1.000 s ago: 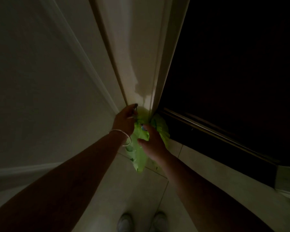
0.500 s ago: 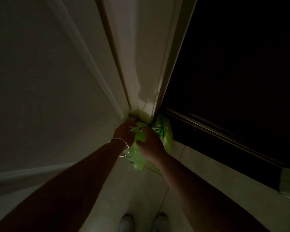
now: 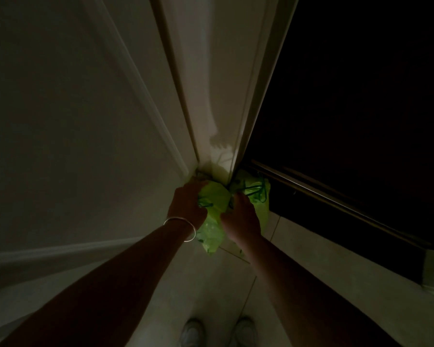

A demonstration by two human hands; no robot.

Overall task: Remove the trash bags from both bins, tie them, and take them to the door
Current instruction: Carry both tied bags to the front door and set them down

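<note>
Two bright green trash bags lie on the floor at the foot of a pale door frame (image 3: 218, 101). The nearer green trash bag (image 3: 212, 234) is between my hands, with its dark drawstring by my left fingers. My left hand (image 3: 187, 205), a thin bangle on its wrist, grips the bag's top from the left. From the right, my right hand (image 3: 241, 217) has thumb and fingers closed over a fold of the same bag. The second green bag (image 3: 257, 194) rests just behind, against the dark door (image 3: 348, 108), with its drawstring loops on top.
A pale wall panel (image 3: 73, 121) with a skirting board runs along the left. The floor is light tile (image 3: 311, 259). My white shoes (image 3: 193, 333) stand at the bottom edge. The light is very dim.
Both hands have moved down and forward with the nearer bag, into the corner at the foot of the door frame. The second bag has come more into view.
</note>
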